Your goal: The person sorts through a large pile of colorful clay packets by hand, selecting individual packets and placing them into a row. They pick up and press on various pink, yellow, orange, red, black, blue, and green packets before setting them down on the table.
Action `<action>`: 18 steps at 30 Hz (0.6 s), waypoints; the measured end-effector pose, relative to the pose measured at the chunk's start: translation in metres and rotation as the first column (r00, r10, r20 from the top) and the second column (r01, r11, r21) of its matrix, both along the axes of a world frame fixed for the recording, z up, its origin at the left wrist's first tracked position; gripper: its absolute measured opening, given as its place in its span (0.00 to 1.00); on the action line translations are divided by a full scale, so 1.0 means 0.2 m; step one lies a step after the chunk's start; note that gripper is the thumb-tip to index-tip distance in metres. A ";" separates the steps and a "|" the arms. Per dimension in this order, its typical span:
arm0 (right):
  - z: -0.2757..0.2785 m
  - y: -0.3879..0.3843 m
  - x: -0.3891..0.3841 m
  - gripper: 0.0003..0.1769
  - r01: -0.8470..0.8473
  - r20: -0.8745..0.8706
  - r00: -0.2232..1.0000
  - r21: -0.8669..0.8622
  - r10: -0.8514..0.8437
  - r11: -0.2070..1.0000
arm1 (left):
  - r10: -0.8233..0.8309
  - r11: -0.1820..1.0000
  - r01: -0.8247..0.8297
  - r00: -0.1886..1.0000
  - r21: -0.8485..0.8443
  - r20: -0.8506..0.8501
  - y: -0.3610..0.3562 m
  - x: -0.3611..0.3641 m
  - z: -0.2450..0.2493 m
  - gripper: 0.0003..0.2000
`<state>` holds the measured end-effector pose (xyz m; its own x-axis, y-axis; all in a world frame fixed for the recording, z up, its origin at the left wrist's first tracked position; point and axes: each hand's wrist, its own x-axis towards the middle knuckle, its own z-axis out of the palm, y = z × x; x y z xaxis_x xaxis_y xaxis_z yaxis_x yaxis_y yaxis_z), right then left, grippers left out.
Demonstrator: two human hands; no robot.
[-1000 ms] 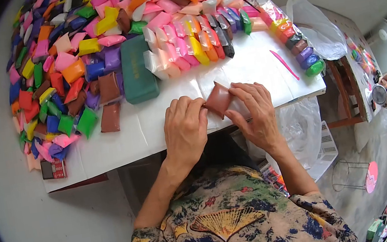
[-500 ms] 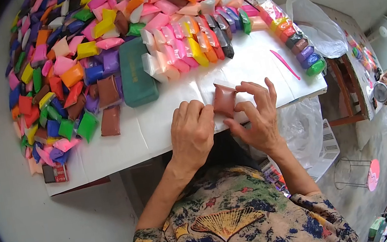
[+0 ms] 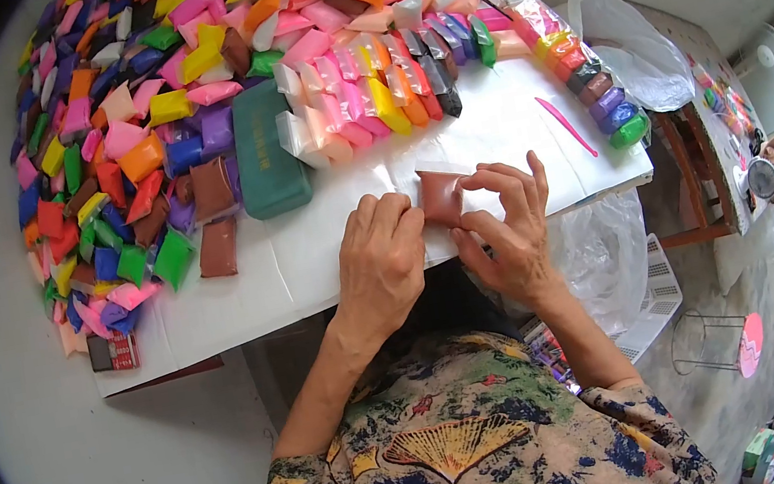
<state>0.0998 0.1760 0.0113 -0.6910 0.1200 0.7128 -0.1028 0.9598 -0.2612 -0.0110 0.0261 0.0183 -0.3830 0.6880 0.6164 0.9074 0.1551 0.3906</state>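
A brown packet [image 3: 441, 197] with a clear plastic edge is between my two hands, near the table's front edge. My right hand [image 3: 511, 232] pinches the packet's right side with thumb and index finger, its other fingers raised. On the left, my left hand [image 3: 383, 258] is closed, with its curled fingers against the packet's left edge; the fingertips are hidden. Left of my hands lie two more brown packets [image 3: 218, 248]. Beyond the hands stand rows of coloured packets [image 3: 365, 103] beside a green case [image 3: 269, 151].
A large pile of coloured packets [image 3: 127, 131] covers the table's left and back. At the right are a pink tool [image 3: 567, 126] and a line of packets [image 3: 597, 87]. Clear plastic bags [image 3: 625, 52] hang past the table's right edge. A pink stool [image 3: 751, 344] stands on the floor.
The brown packet has shifted slightly left, and my right thumb and index finger have closed in on its right side. My left hand has barely moved.
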 end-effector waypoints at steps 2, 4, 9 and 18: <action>-0.01 -0.01 -0.01 0.09 -0.005 -0.019 1.000 -0.038 0.004 0.999 | -0.015 1.000 0.015 1.000 -0.006 -0.010 0.01 -0.01 0.01 0.07; -0.02 -0.03 -0.02 0.09 0.008 -0.029 1.000 -0.066 -0.010 0.998 | -0.024 0.999 0.024 1.000 -0.027 -0.020 0.01 -0.01 0.01 0.06; -0.03 -0.06 -0.04 0.08 0.077 -0.036 0.996 -0.107 -0.082 0.991 | -0.019 0.994 0.020 1.000 -0.107 0.011 0.02 0.01 0.01 0.07; 0.11 -0.06 0.06 0.17 0.077 0.110 0.994 -0.755 0.010 0.651 | -0.071 0.996 0.075 0.994 0.049 -0.079 0.04 0.05 0.01 0.12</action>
<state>0.1115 0.1649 0.0334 -0.7339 0.6121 0.2945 -0.0077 0.4260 -0.9047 -0.0004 0.0332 0.0205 -0.2827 0.6788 0.6777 0.9433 0.0685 0.3248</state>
